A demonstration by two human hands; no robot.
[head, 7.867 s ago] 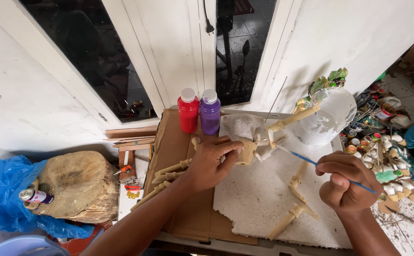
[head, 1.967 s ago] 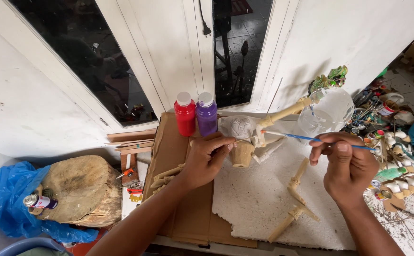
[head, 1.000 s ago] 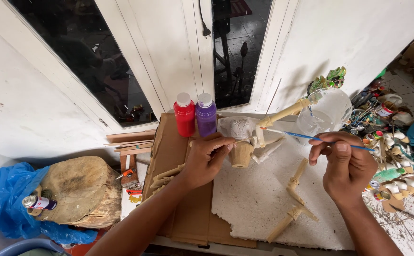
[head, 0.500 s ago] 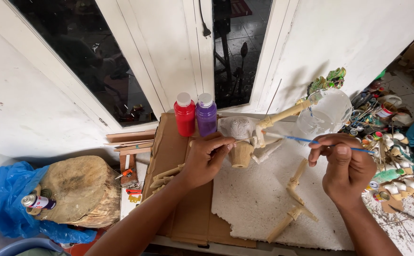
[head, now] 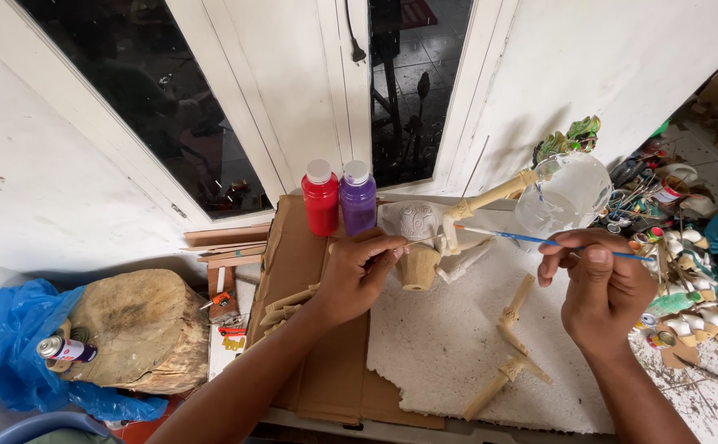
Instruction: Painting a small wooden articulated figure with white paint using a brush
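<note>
— Puppet figure (head: 424,234), the unpainted carved one: where does it sit?

— On the white foam slab (head: 449,345), just right of the purple paint bottle (head: 358,197). My left hand (head: 357,275) is closed around its lower body and props it upright. One jointed arm of the figure runs up and to the right, toward the clear plastic cup (head: 563,193).

— And your right hand?

— My right hand (head: 601,284) is well right of the figure, fingers pinched shut on a thin blue brush (head: 552,242). The brush lies nearly level, its long axis pointing left, tip just beside the figure's shoulder. So the left hand is the nearer one; the right reaches in only through the brush.

— Anything changed from eight seconds ago?

— Then my right hand sat lower on the slab with the brush slanting; now it's raised and the brush levelled.
</note>
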